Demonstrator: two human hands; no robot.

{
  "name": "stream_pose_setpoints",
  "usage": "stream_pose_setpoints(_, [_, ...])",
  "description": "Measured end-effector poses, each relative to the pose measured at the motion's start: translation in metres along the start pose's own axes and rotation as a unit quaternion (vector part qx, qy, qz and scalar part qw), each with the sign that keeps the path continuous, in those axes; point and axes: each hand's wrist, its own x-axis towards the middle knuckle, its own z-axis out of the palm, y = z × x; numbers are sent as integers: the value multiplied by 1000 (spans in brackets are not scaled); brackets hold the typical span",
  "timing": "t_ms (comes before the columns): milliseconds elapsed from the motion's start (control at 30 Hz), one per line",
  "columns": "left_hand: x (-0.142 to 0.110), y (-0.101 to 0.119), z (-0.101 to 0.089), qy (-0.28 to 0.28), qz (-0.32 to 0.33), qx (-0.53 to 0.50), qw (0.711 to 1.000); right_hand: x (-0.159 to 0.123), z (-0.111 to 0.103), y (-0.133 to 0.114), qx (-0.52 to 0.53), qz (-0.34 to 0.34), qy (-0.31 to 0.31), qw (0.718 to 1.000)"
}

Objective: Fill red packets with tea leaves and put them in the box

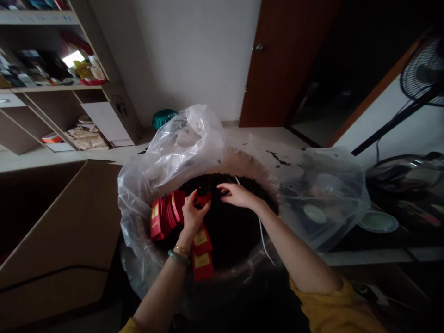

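Note:
My left hand (194, 212), with a gold bangle and a green bangle at the wrist, holds a small red packet (204, 198) by its sides, its dark mouth facing up. Just to its right is my right hand (237, 194), fingers curled and close together over the heap; whatever they hold is too dark to make out. Under both hands lies a heap of dark loose leaves (236, 231) that looks like tea, inside a large clear plastic bag (133, 185). A row of red packets with gold labels (166, 213) rests on the heap's left side. More red packets (202, 261) lie below my left wrist.
An open cardboard box (65, 231) stands at the left. A white strip (264, 243) hangs over the heap's right side. On the right are a shallow dish (378, 222) and a standing fan (425, 69). Behind are a shelf unit (114, 111) and a brown door (274, 64).

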Motion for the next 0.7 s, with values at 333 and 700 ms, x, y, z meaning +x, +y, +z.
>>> stream_pose_setpoints(333, [0, -7, -3, -3, 29, 17, 999, -2, 41, -1, -219, 29, -113, 969])
stream_pose_setpoints(700, [-1, 4, -7, -13, 66, 67, 995, -5, -5, -6, -94, -41, 82, 991])
